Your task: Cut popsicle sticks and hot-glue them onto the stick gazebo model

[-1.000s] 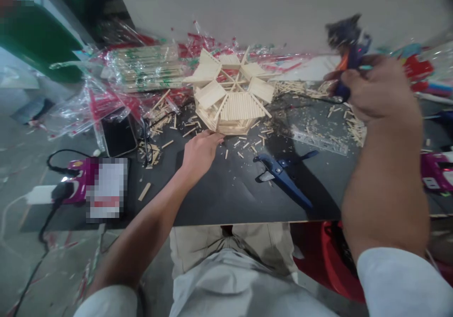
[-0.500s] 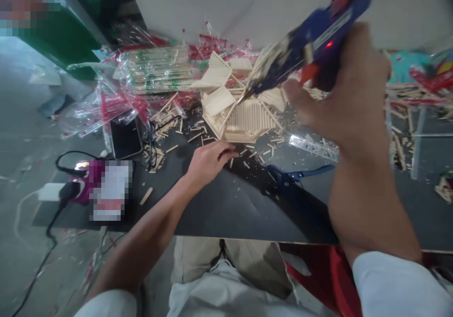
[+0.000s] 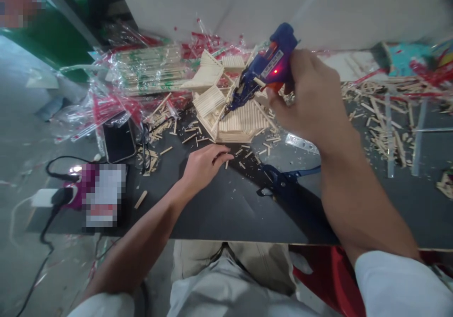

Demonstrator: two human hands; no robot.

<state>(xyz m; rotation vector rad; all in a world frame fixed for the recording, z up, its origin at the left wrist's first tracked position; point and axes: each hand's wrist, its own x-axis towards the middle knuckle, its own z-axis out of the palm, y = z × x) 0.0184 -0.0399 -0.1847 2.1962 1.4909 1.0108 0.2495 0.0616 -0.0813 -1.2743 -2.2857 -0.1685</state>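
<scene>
My right hand is wrapped round the handle of a blue hot glue gun with a glowing red light. Its nozzle points down and left at a small house-like model built of thin wooden sticks; whether the tip touches the model cannot be made out. Slanted stick panels rise at the model's left and back. My left hand rests on the dark table just in front of the model, fingers loosely curled, with a gap between thumb and fingers and nothing visible in it.
Blue-handled cutters and a metal ruler lie at right centre. Stick offcuts litter the table. Bagged sticks lie behind. At left are a black phone, a purple power adapter with cables, and a blurred-out screen.
The glue gun in my right hand has come down and left, bringing its nozzle lower over the model's left front. My left hand stays nearly in place; the view has shifted slightly.
</scene>
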